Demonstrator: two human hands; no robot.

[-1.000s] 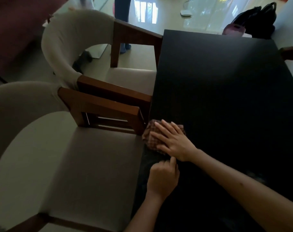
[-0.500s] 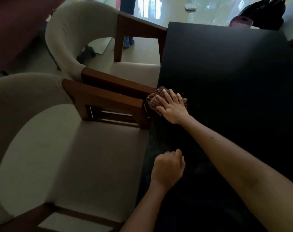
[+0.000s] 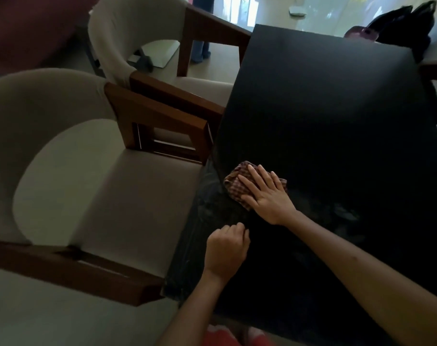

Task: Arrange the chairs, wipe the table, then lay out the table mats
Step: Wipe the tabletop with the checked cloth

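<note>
Wiping stage, mid-task. Dark desk point(image 3: 337, 108) fills the right side; near-left corner shows faint streaks, maybe moisture or dust, hard to tell in the dim light. Far half looks unwiped, judging from the cloth's position. Two cream chairs sit along the desk's left edge: near chair point(image 3: 87, 196) and far chair point(image 3: 137, 46), wooden arms close to the desk, so chair arranging looks done on this side; other sides mostly out of view. No table mats visible, that step not yet begun. Right hand point(image 3: 267, 196) presses flat, fingers straight and spread, on the checked cloth point(image 3: 235, 186) near the left edge. Left hand point(image 3: 225, 250) rests on the desk, fingers curled, holding nothing visible.
</note>
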